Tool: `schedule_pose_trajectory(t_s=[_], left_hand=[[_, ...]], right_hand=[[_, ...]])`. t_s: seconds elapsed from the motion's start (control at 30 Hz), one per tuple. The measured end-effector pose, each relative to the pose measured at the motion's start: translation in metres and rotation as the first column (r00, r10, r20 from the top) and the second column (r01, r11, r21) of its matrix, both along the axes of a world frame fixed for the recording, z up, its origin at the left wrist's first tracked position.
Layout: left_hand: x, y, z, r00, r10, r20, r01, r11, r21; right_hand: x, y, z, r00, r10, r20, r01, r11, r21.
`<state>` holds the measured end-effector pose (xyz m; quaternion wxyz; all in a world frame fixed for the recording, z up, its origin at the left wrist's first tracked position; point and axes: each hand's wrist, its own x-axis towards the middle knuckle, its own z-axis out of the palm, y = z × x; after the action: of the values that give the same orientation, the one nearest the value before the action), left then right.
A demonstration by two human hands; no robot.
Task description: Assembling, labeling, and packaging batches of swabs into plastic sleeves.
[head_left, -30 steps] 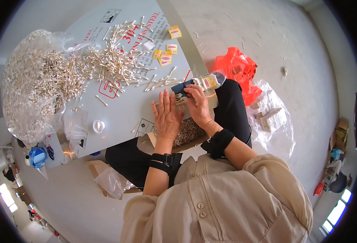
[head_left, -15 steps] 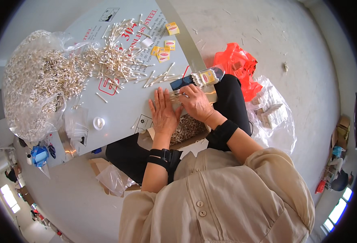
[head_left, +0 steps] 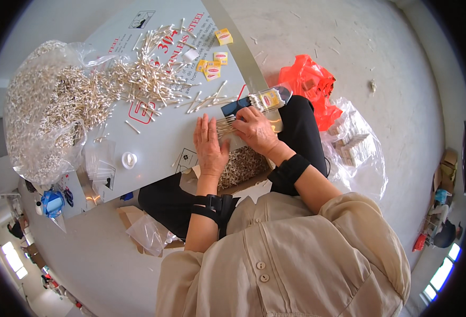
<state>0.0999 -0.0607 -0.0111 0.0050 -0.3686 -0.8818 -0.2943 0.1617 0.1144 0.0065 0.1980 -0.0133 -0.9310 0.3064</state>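
Observation:
Cotton swabs (head_left: pixel 224 126) lie in a small row at the table's near right edge, between my two hands. My left hand (head_left: pixel 211 150) rests flat beside their left ends, fingers stretched out. With bent, closed fingers, my right hand (head_left: pixel 255 131) grips the right part of the row; its fingertips are partly hidden. Just beyond lies a dark blue flat piece (head_left: pixel 234 107). Touching its right end is a clear pack of cotton swabs (head_left: pixel 267 100) with a yellow card inside. An open cardboard box (head_left: pixel 246 166) full of swabs sits below my hands, against my lap.
A big clear bag (head_left: pixel 43 116) spills loose swabs over the metal-sheet table (head_left: pixel 164 148). Small yellow cards (head_left: pixel 212 70) lie at the far side, a white round tub (head_left: pixel 129 160) at the near left. Red (head_left: pixel 307 84) and clear (head_left: pixel 357 150) plastic bags are on the right.
My left hand has shifted slightly left, leaving more of the swabs showing. The right hand stays on the row, its fingers slightly shifted.

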Motion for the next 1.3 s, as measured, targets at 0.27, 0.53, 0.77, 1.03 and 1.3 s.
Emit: schedule_pose_trajectory(t_s=[0.27, 0.53, 0.77, 1.03, 1.3], left_hand=[[0.006, 0.009, 0.002, 1.0, 0.007, -0.016, -0.011, 0.97, -0.244], [0.002, 0.006, 0.004, 0.998, 0.013, 0.06, -0.005, 0.991, -0.131], [0.005, 0.004, 0.008, 0.999, -0.032, -0.009, 0.028, 0.968, -0.251], [0.009, 0.004, 0.01, 0.992, -0.126, -0.028, 0.112, 0.946, -0.304], [-0.002, 0.03, -0.007, 0.92, 0.18, 0.348, -0.342, 0.803, 0.488]], right_hand=[[-0.01, 0.012, -0.005, 0.994, 0.051, -0.095, -0.037, 0.988, 0.149], [0.009, -0.002, -0.005, 0.997, 0.081, -0.008, -0.079, 0.991, 0.111], [0.009, -0.009, 0.001, 0.995, -0.101, 0.009, 0.101, 0.977, -0.186], [0.008, -0.021, -0.015, 0.973, -0.231, -0.009, 0.172, 0.752, -0.636], [-0.005, -0.034, -0.02, 0.959, -0.28, -0.037, 0.171, 0.679, -0.714]])
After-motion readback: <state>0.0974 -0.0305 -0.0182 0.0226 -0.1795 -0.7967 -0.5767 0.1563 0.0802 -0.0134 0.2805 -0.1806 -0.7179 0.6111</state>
